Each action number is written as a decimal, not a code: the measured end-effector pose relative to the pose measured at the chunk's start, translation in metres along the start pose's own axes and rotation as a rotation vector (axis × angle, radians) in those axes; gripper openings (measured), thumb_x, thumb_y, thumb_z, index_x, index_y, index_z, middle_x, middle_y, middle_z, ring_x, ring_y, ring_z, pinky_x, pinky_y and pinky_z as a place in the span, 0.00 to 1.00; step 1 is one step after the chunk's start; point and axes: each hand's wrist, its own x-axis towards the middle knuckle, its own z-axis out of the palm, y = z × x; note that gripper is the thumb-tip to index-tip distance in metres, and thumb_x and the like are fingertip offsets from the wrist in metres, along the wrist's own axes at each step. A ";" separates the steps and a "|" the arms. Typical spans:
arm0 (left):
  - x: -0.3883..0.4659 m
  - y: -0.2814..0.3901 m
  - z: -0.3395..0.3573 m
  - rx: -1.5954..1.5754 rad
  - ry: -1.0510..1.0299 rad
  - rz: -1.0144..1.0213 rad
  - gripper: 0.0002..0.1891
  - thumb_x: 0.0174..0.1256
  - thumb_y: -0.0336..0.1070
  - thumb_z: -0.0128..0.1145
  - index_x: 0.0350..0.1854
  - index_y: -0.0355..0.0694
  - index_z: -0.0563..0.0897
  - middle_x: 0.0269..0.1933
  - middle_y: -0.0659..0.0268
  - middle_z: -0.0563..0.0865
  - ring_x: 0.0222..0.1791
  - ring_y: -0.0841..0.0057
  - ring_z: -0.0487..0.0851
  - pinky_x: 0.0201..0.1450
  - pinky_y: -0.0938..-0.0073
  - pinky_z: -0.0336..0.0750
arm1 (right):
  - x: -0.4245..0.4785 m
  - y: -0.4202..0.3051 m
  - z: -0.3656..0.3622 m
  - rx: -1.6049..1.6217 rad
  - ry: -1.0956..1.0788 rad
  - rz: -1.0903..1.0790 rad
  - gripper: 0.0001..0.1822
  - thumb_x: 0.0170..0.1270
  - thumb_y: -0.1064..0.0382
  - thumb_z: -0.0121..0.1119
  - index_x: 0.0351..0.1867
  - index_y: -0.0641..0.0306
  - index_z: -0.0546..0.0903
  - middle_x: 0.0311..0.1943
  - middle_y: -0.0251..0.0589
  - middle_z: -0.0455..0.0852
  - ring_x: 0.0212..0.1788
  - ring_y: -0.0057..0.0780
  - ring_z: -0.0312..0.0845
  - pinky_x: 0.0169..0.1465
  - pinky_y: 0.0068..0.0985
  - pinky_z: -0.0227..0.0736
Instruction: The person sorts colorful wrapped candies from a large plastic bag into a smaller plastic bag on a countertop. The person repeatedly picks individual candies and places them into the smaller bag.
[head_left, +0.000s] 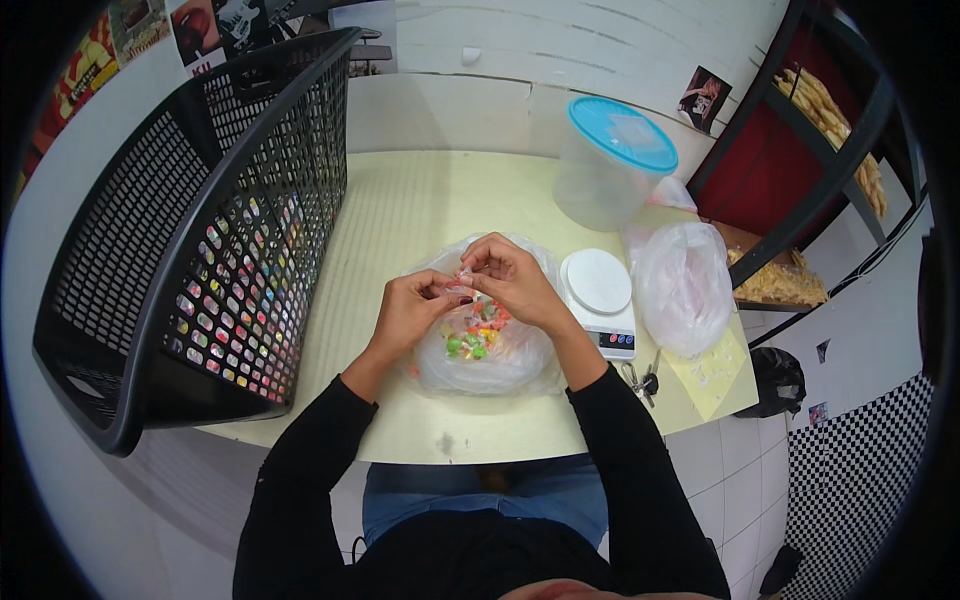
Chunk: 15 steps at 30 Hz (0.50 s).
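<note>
A translucent plastic bag (487, 373) lies on the table in front of me. Its mouth is spread, showing several small wrapped candies (466, 345) in green, yellow and orange-red. Over the bag's far part, my left hand (409, 306) and my right hand (514, 277) meet fingertip to fingertip. Between them they pinch a small reddish piece in clear wrap (459, 282), apparently a wrapped candy. Fingers cover much of it, so its exact shape is hidden.
A tall black perforated basket (187, 225) with colourful contents stands at left. To the right are a white digital scale (600, 281), keys (645, 381) and a stuffed plastic bag (686, 292). Behind them stands a clear tub with a blue lid (622, 133); a dark-framed shelf (810, 176) holds bagged snacks.
</note>
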 end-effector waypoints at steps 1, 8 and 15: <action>0.000 0.002 0.000 0.002 -0.009 0.001 0.08 0.58 0.28 0.69 0.37 0.31 0.87 0.30 0.65 0.88 0.30 0.85 0.83 0.34 0.82 0.77 | -0.001 -0.001 -0.001 -0.074 -0.005 0.000 0.05 0.64 0.70 0.64 0.38 0.67 0.79 0.45 0.35 0.78 0.45 0.22 0.77 0.52 0.23 0.75; 0.003 -0.003 -0.005 -0.066 -0.100 -0.057 0.10 0.63 0.27 0.64 0.44 0.29 0.85 0.39 0.62 0.88 0.40 0.81 0.85 0.46 0.79 0.81 | -0.004 -0.013 -0.004 -0.437 -0.071 -0.011 0.06 0.61 0.65 0.67 0.34 0.65 0.84 0.47 0.37 0.79 0.50 0.30 0.76 0.54 0.30 0.72; 0.002 0.001 -0.004 -0.230 -0.117 -0.139 0.10 0.69 0.29 0.58 0.47 0.28 0.84 0.42 0.62 0.88 0.43 0.81 0.84 0.48 0.79 0.80 | -0.006 -0.009 -0.006 -0.559 -0.125 -0.097 0.05 0.61 0.68 0.65 0.36 0.66 0.85 0.46 0.38 0.80 0.50 0.32 0.77 0.55 0.28 0.71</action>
